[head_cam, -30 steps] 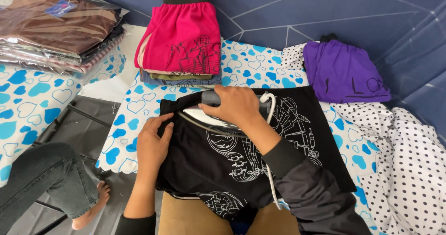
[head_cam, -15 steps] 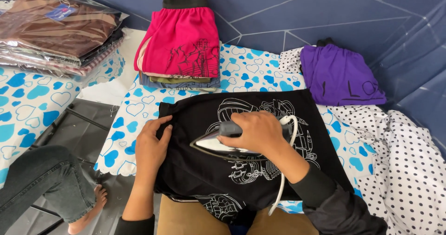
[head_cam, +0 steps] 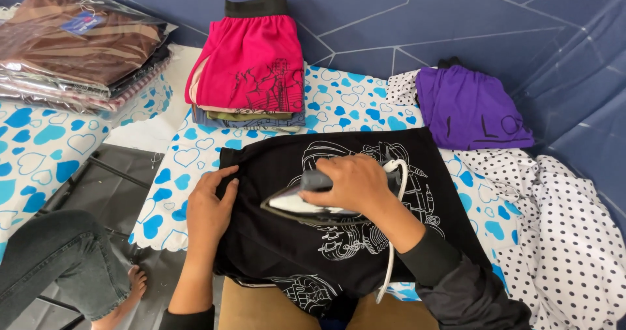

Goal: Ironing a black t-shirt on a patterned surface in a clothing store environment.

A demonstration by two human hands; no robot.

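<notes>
A black garment (head_cam: 274,167) with a white line print lies spread on the table with a blue-heart cover (head_cam: 339,98). My right hand (head_cam: 355,186) grips the handle of a clothes iron (head_cam: 293,206), whose soleplate rests on the middle of the garment. A white cord (head_cam: 394,239) runs from the iron down past my right wrist. My left hand (head_cam: 210,212) lies flat on the garment's left edge, fingers spread, holding the cloth down.
A stack of folded clothes topped by a pink garment (head_cam: 251,66) sits at the back. A purple garment (head_cam: 469,108) lies at back right beside white polka-dot fabric (head_cam: 561,232). Bagged brown clothes (head_cam: 78,46) are at far left. Another person's leg and bare foot (head_cam: 72,271) are at lower left.
My right hand has slid the iron from the garment's upper edge down and leftward onto the printed middle. My left hand has stayed on the left edge.
</notes>
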